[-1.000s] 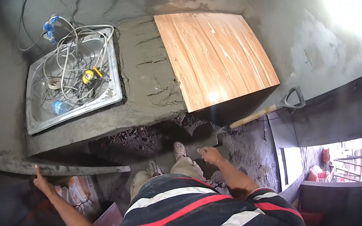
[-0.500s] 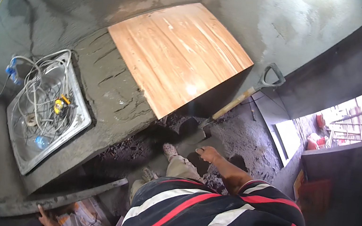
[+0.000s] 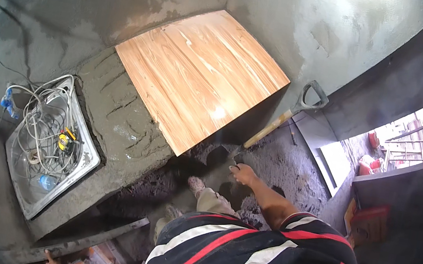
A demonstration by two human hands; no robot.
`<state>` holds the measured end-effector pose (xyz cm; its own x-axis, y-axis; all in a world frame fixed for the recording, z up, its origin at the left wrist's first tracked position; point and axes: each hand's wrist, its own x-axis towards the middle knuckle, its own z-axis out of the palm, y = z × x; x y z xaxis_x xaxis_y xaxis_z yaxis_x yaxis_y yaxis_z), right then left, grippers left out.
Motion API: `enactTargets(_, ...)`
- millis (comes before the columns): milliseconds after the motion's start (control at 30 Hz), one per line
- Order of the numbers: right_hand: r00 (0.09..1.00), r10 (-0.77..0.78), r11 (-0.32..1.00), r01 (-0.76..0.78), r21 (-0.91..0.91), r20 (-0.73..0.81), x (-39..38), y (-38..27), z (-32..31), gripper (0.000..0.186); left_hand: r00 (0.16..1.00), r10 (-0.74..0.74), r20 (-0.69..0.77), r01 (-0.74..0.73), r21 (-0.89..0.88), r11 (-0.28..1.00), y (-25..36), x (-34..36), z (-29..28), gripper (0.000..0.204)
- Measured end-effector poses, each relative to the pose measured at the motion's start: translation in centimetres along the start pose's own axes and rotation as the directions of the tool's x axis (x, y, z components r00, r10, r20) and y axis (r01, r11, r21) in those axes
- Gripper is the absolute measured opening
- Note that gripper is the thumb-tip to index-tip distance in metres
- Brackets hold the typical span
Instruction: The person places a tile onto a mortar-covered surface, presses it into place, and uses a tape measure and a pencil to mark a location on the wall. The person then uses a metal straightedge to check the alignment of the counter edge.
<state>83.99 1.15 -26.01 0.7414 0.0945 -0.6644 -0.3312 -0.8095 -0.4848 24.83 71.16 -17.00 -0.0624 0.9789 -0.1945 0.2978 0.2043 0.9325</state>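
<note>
My right hand (image 3: 241, 174) is closed low over the floor, near the foot of a shovel (image 3: 274, 126). A small thing shows at its fingers, too unclear to name. At the lower left, my left hand (image 3: 55, 263) has a finger stretched out against the edge of a long grey board or ledge (image 3: 93, 238); its other fingers are partly cut off by the picture's rim. A glossy wood-grain tile (image 3: 201, 77) lies on the counter, beside grey wet mortar (image 3: 123, 123) with grooves in it.
Left of the mortar, a metal sink (image 3: 89, 159) holds tangled cables, a yellow tape measure (image 3: 65, 139) and a blue-tinted bottle (image 3: 47, 182). Pale panels (image 3: 325, 156) lean at the right, below a bright opening. A red box (image 3: 369, 223) stands near that wall.
My right hand has moved slightly away from me, nearer the shovel's foot. The left hand has slid a little lower in the picture. The view has shifted slightly.
</note>
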Motion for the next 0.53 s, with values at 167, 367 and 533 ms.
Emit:
enactTargets(167,0.713,-0.294,0.951,0.285,-0.120,-0.637,3.2,0.8,-0.9,0.033,0.999,0.004,-0.045,-0.004,0.007,1.000,0.7,-0.9,1.0,0.060)
enactTargets(367,0.350,-0.318,0.838,0.538,-0.089,-0.881,-0.2,-11.1,-9.3,0.027,0.998,0.019,-0.068,-0.015,0.058,0.998,1.2,-0.5,0.1,0.054)
enactTargets(533,0.401,-0.710,0.688,0.569,-0.450,-0.579,1.1,-20.5,-9.4,0.064,0.997,0.072,-0.028,-0.072,-0.001,0.997,0.7,-0.9,-0.7,0.050)
